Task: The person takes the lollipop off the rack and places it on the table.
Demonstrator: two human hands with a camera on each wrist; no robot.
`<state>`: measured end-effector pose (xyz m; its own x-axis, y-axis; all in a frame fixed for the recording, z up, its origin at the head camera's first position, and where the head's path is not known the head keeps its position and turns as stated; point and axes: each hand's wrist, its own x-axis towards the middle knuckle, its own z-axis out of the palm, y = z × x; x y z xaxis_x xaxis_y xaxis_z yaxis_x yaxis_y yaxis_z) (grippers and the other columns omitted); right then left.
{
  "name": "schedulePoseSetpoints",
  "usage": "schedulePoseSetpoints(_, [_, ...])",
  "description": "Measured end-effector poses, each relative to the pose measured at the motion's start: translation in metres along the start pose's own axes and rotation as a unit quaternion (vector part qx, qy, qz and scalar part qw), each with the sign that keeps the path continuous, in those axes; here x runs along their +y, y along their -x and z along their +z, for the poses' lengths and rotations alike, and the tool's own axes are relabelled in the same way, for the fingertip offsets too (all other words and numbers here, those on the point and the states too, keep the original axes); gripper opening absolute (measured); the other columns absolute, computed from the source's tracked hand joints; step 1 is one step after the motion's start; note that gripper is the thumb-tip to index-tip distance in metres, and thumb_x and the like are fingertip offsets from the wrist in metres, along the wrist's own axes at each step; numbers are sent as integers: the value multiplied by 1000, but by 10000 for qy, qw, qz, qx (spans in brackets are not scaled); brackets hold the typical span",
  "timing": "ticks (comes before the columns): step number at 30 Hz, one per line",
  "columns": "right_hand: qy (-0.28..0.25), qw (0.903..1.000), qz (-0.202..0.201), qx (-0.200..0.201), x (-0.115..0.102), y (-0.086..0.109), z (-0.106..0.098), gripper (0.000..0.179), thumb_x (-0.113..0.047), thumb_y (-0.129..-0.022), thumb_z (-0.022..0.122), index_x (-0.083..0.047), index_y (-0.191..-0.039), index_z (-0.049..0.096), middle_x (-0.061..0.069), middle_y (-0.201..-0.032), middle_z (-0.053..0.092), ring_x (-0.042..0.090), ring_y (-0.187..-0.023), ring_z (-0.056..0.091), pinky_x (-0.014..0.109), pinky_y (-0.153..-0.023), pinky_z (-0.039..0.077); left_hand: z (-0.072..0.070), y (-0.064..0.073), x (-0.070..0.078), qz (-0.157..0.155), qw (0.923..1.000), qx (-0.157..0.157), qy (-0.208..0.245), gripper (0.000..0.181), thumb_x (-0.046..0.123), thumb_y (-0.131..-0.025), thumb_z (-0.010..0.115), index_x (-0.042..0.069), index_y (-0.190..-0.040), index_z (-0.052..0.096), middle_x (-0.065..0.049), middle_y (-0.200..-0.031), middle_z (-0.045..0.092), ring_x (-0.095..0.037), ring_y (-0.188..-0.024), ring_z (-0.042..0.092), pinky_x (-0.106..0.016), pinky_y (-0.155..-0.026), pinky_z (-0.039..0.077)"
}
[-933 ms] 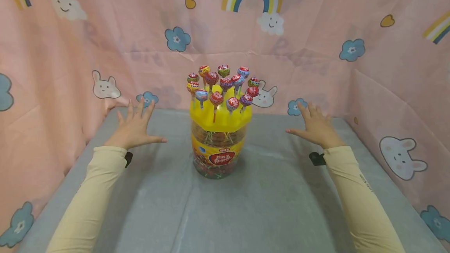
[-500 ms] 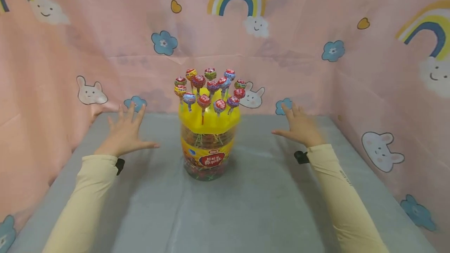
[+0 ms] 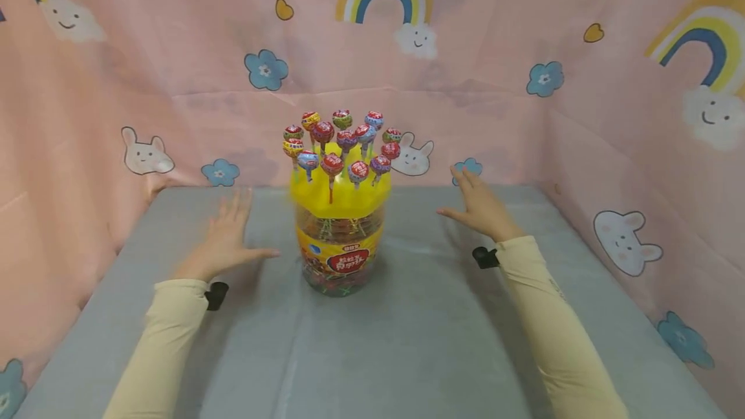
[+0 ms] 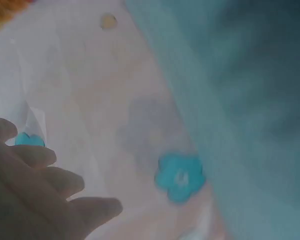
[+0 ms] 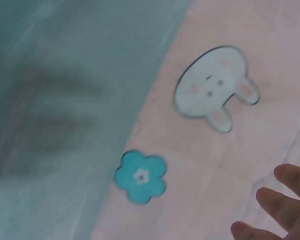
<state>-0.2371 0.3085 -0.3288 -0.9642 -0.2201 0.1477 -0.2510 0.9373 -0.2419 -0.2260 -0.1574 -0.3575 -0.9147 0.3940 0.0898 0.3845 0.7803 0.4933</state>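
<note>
A clear plastic jar with a yellow and red label stands upright near the middle of the table. Its yellow lid bears a ring of wrapped lollipops, and more candy shows through the jar's wall. To the jar's left, my left hand is spread over the table, thumb pointing toward the jar, slightly blurred. My right hand hovers on the other side, fingers straight and thumb toward the jar. Both hands are apart from the jar and hold nothing. Each wrist view shows straight fingers against the backdrop.
A grey cloth covers the table. Pink curtain fabric with rainbows, clouds, flowers and rabbits hangs behind and along both sides. A black wrist camera sits at the left cuff, another black wrist camera at the right.
The head view has shifted, so the jar appears farther left. My left hand has moved right and nearer the body, closer to the jar; my right hand has come slightly nearer the jar too.
</note>
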Motion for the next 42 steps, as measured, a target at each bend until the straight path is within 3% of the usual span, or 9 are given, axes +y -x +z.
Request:
schedulePoseSetpoints(3, [-150,9993,-177,280,-5,-1,-2,89,-43,-89,64,-3,-151,15,24,-151,21,42,-136,22,57,-107,25,24,-1,19,5,9956,30,939,119,43,-78,76,9,-151,-12,-19,-154,-16,-44,-138,-11,-67,-106,7])
schedulePoseSetpoints(8, [-657,9931,-528,819,-30,-3,-8,69,-32,-93,62,-1,-146,32,21,-144,37,38,-131,35,53,-105,31,58,0,50,-62,9768,282,2121,119,44,-76,77,19,-152,-11,-14,-157,-6,-37,-142,5,-61,-108,16])
schedulePoseSetpoints(13, [-1831,9657,-960,1572,-65,-4,-16,44,-15,-93,62,1,-132,51,18,-131,53,32,-115,53,45,-96,45,75,-6,62,28,9522,715,2970,117,35,-76,80,32,-151,-10,-9,-156,11,-33,-139,21,-60,-107,23])
schedulePoseSetpoints(17, [-2739,9376,-1005,1894,-88,-7,-22,34,-12,-92,62,-1,-124,60,13,-121,62,24,-106,60,37,-93,48,77,-10,62,109,9464,867,3109,115,28,-77,80,34,-151,-8,-9,-155,16,-33,-137,26,-58,-107,25])
schedulePoseSetpoints(22, [-3834,9026,-890,1742,-110,-13,-22,30,-13,-92,62,2,-119,63,12,-115,64,20,-102,62,31,-92,49,77,-10,62,124,9441,894,3170,114,27,-76,80,34,-151,-6,-9,-154,18,-33,-136,28,-57,-107,27])
schedulePoseSetpoints(26, [-4313,8790,-859,1842,-122,-18,-18,24,-8,-91,63,7,-109,65,15,-108,65,17,-95,63,31,-90,50,77,-8,64,69,9453,914,3131,115,27,-76,81,34,-151,-6,-9,-154,19,-34,-135,30,-57,-105,29])
schedulePoseSetpoints(32, [-4490,8635,-697,2189,-129,-23,-15,15,-5,-89,65,7,-97,68,16,-99,65,13,-88,63,30,-86,51,80,-9,66,-16,9466,893,3097,115,31,-75,81,34,-151,-6,-10,-153,22,-35,-133,33,-57,-104,32])
schedulePoseSetpoints(39, [-4503,8589,-572,2373,-132,-26,-14,12,-1,-89,64,8,-95,68,16,-95,66,14,-83,63,28,-83,52,80,-8,64,-80,9430,833,3221,114,30,-76,80,32,-152,-6,-9,-154,18,-35,-134,30,-56,-105,31])
schedulePoseSetpoints(42, [-4739,8449,-525,2425,-135,-27,-15,13,1,-89,62,10,-97,67,8,-90,67,14,-82,62,27,-82,53,78,-7,64,-78,9412,833,3274,114,29,-77,80,32,-152,-6,-9,-155,16,-35,-135,29,-56,-105,30])
